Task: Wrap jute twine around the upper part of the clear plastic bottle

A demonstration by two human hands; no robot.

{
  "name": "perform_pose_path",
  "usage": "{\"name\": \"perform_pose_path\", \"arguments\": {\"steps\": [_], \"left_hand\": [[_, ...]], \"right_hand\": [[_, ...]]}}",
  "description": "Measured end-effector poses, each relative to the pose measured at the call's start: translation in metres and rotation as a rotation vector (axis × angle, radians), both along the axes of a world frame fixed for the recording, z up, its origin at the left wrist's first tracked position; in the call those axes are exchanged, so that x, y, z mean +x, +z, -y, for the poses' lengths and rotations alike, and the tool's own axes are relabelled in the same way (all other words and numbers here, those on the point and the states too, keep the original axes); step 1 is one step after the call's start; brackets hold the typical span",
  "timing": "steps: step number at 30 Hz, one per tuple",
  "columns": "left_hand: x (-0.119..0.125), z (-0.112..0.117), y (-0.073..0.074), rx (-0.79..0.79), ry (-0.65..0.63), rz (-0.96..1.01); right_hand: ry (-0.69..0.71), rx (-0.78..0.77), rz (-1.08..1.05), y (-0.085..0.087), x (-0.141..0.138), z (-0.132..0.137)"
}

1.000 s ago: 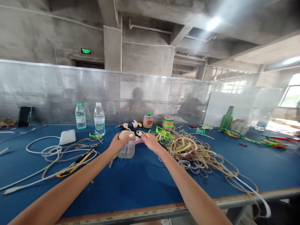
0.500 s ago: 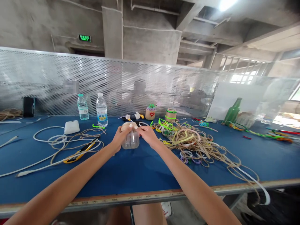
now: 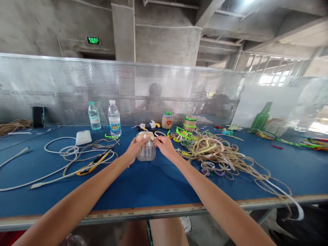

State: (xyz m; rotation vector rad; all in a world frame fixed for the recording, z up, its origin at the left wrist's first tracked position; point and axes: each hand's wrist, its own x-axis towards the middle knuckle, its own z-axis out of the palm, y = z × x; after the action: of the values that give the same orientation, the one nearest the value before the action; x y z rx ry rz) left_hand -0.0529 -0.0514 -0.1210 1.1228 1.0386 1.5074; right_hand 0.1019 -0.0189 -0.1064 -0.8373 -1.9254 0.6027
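Observation:
A clear ribbed plastic jar [image 3: 146, 153] with a tan twine-wrapped top stands on the blue table [image 3: 153, 184], a little beyond the middle. My left hand [image 3: 134, 149] is wrapped round its left side, fingers up at the tan rim. My right hand [image 3: 164, 146] is at the jar's right rim, its fingertips pinched together there; what they pinch is too small to name. A big tangle of tan twine and coloured pipe cleaners [image 3: 215, 158] lies just right of my right hand.
Two water bottles [image 3: 114, 119] and a white box [image 3: 83, 137] stand back left, with white cord loops and a yellow utility knife [image 3: 91, 164]. Two decorated twine pots [image 3: 190, 123] and a green glass bottle [image 3: 261, 118] stand by the perforated metal screen [image 3: 51, 89]; people sit behind it.
My right hand has come in from the loops behind the jar to pinch at its rim. The view has tipped down, so the table edge and my legs show.

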Motion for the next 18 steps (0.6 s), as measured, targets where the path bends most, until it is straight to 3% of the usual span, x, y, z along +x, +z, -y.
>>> {"name": "perform_pose_path", "arguments": {"steps": [4,8,12,18], "left_hand": [[-0.007,-0.001,-0.003,0.038,-0.043,-0.02],[-0.013,-0.001,0.0,0.005,-0.197,0.008],[-0.016,0.005,0.009,-0.008,-0.314,-0.026],[-0.02,0.008,0.015,0.045,-0.274,-0.182]], "right_hand": [[0.046,-0.04,-0.034,-0.005,-0.002,-0.001],[0.115,-0.059,-0.061,-0.004,-0.002,0.003],[0.097,-0.078,-0.07,-0.003,-0.001,0.006],[0.079,-0.066,-0.045,-0.004,0.0,0.004]]}}
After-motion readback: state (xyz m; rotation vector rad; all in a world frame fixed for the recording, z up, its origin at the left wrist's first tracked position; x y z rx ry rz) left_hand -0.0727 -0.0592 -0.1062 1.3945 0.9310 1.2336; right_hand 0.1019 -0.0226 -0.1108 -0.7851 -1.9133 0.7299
